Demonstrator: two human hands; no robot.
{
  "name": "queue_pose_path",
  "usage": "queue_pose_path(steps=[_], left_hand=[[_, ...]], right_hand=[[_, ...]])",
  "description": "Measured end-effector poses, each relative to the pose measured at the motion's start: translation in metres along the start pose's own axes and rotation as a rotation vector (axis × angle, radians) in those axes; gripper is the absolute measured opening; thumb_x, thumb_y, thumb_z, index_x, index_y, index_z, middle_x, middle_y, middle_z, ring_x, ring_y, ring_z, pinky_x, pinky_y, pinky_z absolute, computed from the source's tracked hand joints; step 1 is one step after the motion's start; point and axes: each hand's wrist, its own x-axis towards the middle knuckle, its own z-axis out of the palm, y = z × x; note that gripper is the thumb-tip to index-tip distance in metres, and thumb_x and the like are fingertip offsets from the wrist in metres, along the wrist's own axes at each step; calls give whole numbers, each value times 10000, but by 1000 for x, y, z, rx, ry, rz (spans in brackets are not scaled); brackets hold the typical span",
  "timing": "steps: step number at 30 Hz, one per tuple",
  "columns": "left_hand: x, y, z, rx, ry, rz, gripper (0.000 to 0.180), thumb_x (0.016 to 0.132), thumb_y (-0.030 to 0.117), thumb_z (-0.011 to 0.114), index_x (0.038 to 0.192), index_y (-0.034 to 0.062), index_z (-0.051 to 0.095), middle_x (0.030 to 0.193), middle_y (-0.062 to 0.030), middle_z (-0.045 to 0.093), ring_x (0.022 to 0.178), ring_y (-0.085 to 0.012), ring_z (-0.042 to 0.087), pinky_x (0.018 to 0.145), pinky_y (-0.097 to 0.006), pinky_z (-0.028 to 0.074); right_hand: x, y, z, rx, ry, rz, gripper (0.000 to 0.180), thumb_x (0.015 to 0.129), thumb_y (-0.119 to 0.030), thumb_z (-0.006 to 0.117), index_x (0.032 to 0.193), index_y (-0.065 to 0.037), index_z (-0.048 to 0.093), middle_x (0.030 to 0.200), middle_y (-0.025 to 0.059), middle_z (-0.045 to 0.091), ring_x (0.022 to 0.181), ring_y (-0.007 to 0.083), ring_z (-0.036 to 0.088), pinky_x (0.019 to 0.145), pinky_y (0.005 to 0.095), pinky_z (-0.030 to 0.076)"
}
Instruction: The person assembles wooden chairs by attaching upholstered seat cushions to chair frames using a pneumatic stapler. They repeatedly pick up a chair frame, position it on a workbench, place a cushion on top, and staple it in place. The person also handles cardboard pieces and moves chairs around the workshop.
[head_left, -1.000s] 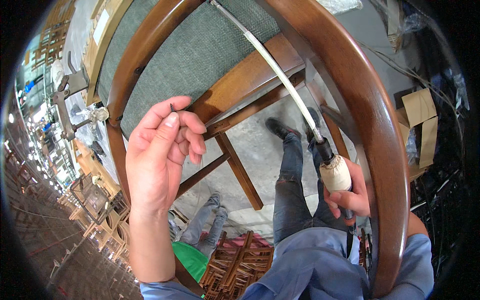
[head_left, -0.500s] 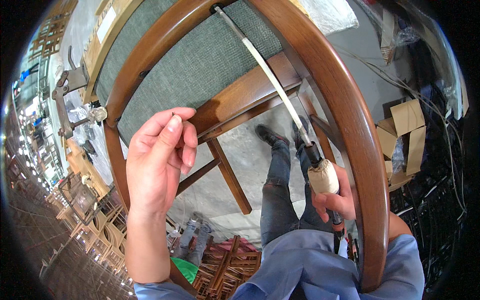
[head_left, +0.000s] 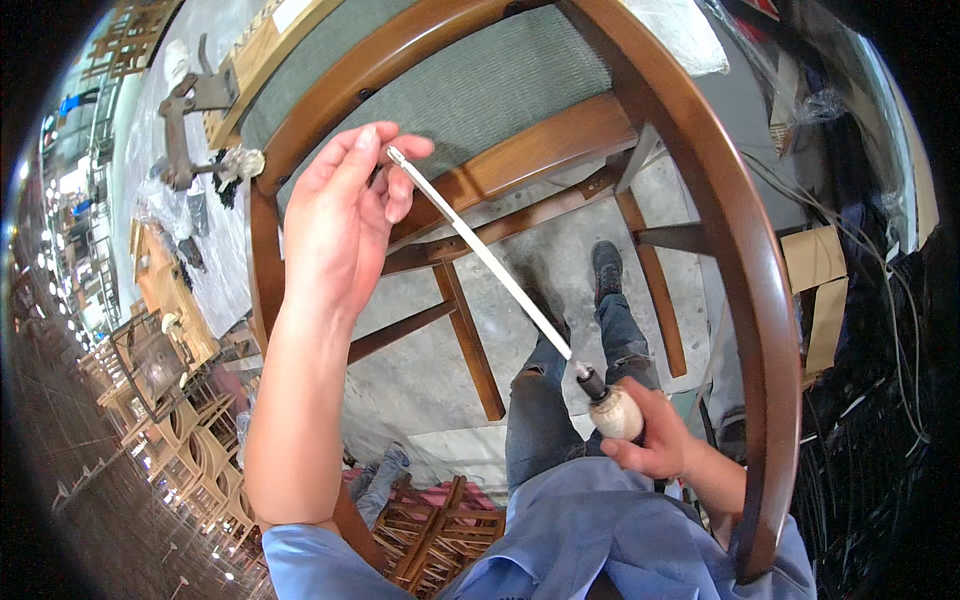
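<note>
My right hand [head_left: 655,430] grips the wrapped, pale body of a power screwdriver [head_left: 615,412]. Its long white shaft [head_left: 490,262] slants up and left, ending in a bare metal tip beside the fingers of my left hand [head_left: 340,205]. That hand is closed, thumb against bent fingers; a small dark thing shows among them, too small to name. Around both hands stands a brown wooden chair frame [head_left: 735,215] with a curved rail and a grey-green woven seat [head_left: 500,75]. A dark hole [head_left: 365,94] shows in the curved rail, just beyond my left hand.
A metal clamp [head_left: 185,125] stands at the left of the chair. An opened cardboard box [head_left: 825,300] and loose cables [head_left: 890,280] lie at the right. Stacked wooden chair parts [head_left: 450,545] are below, near another person's legs [head_left: 380,485].
The screwdriver's tip has come away from a hole in the curved rail and swung left to my left hand. My left hand has risen a little. My view has shifted too.
</note>
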Motion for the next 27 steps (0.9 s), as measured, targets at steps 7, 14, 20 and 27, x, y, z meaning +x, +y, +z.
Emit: queue_pose_path(steps=[7,14,20,27], left_hand=[[-8,9,-5,78,-62,22,222,1058,175,558,1133,-26,614,972,-100,674,712,-82,504,630,-239,403],[-1,5,-16,86,-210,32,285,1046,176,576,1209,-57,602,995,-57,654,717,-58,480,634,-221,385],[8,-2,-25,156,-213,32,291,1053,183,570,1212,-55,618,982,-53,678,722,-40,485,612,-200,389],[13,1,-27,880,0,199,246,1007,226,631,1083,-2,682,826,16,656,648,-16,490,554,-188,357]], right_hand=[[19,25,58,326,-22,39,366,864,-205,717,1111,-21,520,750,58,632,561,147,628,531,294,490],[37,60,74,454,-47,-78,318,869,-157,692,1104,-24,523,733,33,620,538,117,607,501,277,473],[57,82,64,1005,-446,-42,368,907,-194,664,1162,1,484,711,72,591,533,143,581,501,283,457],[79,44,64,766,-200,22,452,878,-300,710,1117,10,484,703,100,608,510,159,586,465,298,474]])
